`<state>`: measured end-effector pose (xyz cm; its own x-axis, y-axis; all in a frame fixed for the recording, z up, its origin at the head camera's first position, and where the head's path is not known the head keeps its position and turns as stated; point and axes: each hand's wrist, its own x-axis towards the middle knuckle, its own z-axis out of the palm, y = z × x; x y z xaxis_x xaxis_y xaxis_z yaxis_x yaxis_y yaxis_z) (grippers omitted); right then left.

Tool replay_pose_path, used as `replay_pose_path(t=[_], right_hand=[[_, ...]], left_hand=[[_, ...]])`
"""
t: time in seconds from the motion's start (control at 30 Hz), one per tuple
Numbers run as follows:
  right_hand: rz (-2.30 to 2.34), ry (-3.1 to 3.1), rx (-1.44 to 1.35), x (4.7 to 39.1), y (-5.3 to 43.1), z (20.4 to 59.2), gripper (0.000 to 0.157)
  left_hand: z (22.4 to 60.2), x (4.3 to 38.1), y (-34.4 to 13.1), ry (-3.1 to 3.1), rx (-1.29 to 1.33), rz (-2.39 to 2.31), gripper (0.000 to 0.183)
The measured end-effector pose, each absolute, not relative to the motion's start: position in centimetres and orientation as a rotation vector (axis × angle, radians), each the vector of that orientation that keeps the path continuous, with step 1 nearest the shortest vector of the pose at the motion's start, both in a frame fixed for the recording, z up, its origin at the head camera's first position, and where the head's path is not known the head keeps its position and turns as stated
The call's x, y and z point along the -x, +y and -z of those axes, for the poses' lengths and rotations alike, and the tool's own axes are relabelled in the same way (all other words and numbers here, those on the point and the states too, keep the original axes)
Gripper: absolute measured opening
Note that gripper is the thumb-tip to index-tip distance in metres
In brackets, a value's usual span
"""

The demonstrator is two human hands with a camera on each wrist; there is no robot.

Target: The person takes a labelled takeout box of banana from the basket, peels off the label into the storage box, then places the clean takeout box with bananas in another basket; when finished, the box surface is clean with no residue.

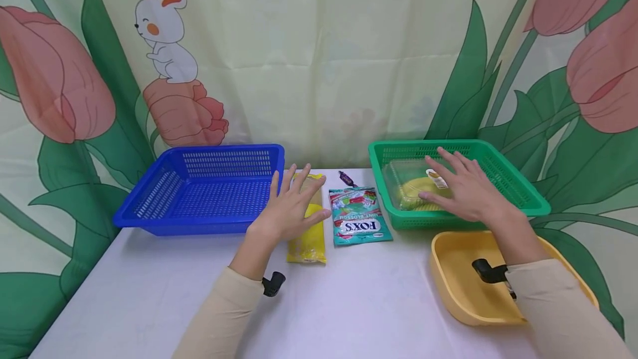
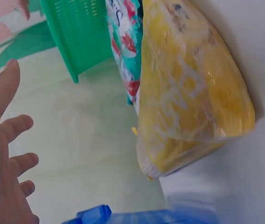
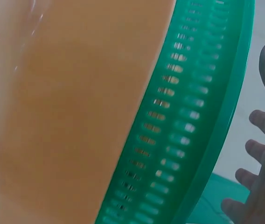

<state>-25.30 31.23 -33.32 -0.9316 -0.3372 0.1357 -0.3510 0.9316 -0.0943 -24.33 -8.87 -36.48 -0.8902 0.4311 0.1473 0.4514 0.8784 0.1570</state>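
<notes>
My left hand (image 1: pixel 289 212), fingers spread, hovers over a yellow plastic package (image 1: pixel 313 231) lying on the table; in the left wrist view the same package (image 2: pixel 193 88) stands apart from the fingers. Above the green basket (image 1: pixel 535 204) my right hand (image 1: pixel 466 187) is spread and holds nothing. Inside that basket sits a clear plastic clamshell box (image 1: pixel 399 173) with something yellow in it, partly covered by the right hand. A teal FOX'S candy bag (image 1: pixel 360 215) lies between the hands, with a small dark wrapped candy (image 1: pixel 346 179) behind it.
A blue basket (image 1: pixel 209 220) stands at the left, with nothing visible inside. At the right front is a yellow-orange plastic basin (image 1: pixel 456 287), partly under the right forearm. A printed curtain (image 1: pixel 349 60) hangs behind the white-covered table (image 1: pixel 359 303).
</notes>
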Motion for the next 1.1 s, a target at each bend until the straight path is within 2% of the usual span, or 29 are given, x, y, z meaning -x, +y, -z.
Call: replay_pose_path(t=[0.37, 0.6, 1.1], right_hand=[[-0.294, -2.986, -0.528, 26.0, 33.3, 33.9, 0.086], [-0.434, -3.025, -0.490, 26.2, 34.5, 34.4, 0.091], [-0.597, -3.021, -0.493, 26.5, 36.9, 35.3, 0.085]], left_hand=[[37.0, 24.9, -6.4, -2.960, 0.788, 0.350, 0.077], [37.5, 25.5, -4.9, -2.969, 0.828, 0.353, 0.076], [38.4, 26.3, -1.7, -2.989, 0.993, 0.450, 0.079]])
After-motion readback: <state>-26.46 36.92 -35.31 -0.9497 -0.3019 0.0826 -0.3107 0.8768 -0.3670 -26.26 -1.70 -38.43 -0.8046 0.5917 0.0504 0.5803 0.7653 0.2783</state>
